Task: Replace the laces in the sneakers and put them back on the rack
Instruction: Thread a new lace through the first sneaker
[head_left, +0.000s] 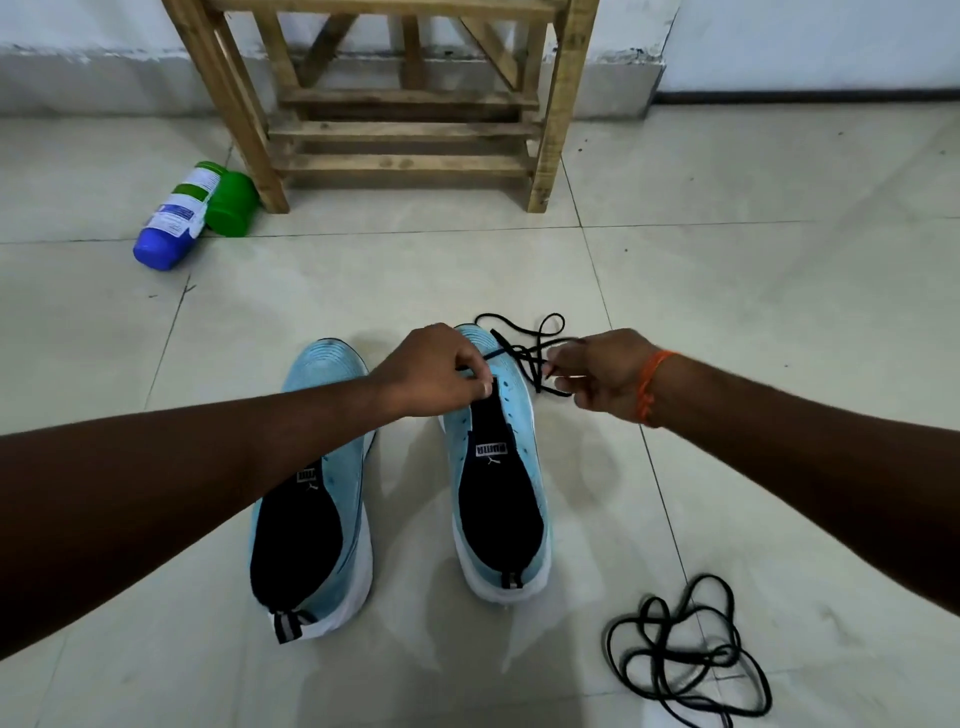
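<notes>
Head: both hands (436, 371) pinch lace (524, 353), floor (779, 312) open.

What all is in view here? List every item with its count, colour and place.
sneakers: two, light blue with black tongues and white soles, side by side on the floor, toes toward the rack.
lace being threaded: one, black, at the toe of the right-hand sneaker, held by both hands.
loose lace: one, black, tangled on the floor at lower right.
wooden rack: one, light brown, against the wall.
bottle: one, white with blue cap, lying left of the rack.
green container: one, beside the bottle.
tiled floor: pale.
left hand: grip on the lace.
right hand: grip on the lace, orange thread on the wrist.
</notes>
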